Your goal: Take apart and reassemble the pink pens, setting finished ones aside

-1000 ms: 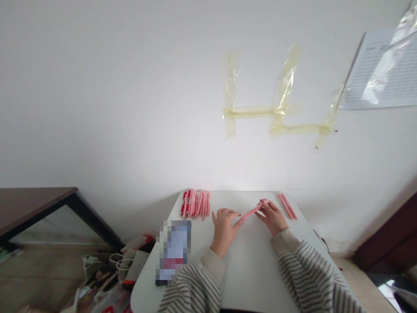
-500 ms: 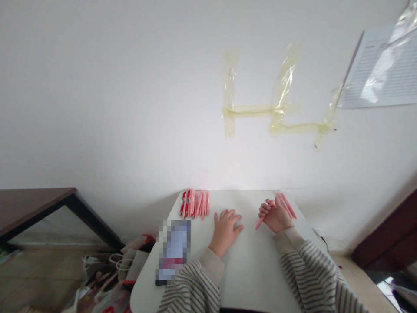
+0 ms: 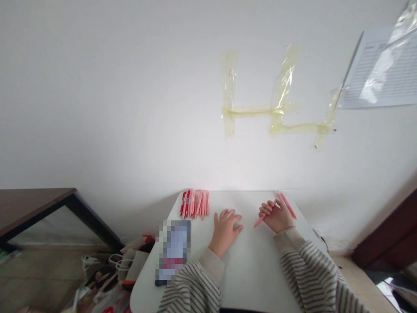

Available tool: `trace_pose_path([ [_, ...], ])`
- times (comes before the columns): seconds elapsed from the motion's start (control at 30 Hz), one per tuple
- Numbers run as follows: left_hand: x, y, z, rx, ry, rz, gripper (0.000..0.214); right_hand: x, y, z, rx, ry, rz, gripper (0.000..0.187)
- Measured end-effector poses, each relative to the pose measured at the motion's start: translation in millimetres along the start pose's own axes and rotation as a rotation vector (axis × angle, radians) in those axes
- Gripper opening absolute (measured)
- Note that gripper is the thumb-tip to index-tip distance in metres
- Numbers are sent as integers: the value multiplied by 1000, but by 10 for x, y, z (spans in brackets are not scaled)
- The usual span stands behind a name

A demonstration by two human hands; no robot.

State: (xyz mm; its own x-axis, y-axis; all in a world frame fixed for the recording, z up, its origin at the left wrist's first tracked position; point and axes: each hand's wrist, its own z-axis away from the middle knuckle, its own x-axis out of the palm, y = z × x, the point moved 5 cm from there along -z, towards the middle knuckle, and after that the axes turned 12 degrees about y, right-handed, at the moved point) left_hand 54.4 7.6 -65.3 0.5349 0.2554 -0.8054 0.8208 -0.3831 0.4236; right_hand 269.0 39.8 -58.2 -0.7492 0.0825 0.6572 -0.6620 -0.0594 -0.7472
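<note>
On a white table [image 3: 249,271], the left hand [image 3: 226,229] spreads; the right hand [image 3: 276,217] clasps a pink pen [image 3: 259,221] that slackening could drop.

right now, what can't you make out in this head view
All in the head view:
Held pen: middle hidden by the right hand
Right-side pens: partly hidden by the same hand
Screen: blurred into blocks
Paper: print too small, shiny tape over part, right side cut off by the frame edge
Pen bunch: overlap hides the exact count
</note>
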Motion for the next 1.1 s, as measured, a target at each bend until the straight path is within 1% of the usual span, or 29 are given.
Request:
trace_pose_path([
  [0.17,-14,20,-4,2,-8,-6,35,40,-8,28,22,-3,-10,46],
  [0.37,-20,27,-3,7,-2,-21,36,40,-28,18,-47,-9,59,48],
  [0.47,-24,32,-4,6,-6,-25,36,37,-35,11,-59,-11,62,47],
  [0.7,-28,28,-3,-1,-4,-9,35,58,-14,37,3,3,3,48],
  [0.93,-6,13,1,9,-1,-17,36,15,9,3,42,16,-78,40],
  [1.1,7,6,1,14,6,-13,35,22,13,3,51,20,-83,40],
])
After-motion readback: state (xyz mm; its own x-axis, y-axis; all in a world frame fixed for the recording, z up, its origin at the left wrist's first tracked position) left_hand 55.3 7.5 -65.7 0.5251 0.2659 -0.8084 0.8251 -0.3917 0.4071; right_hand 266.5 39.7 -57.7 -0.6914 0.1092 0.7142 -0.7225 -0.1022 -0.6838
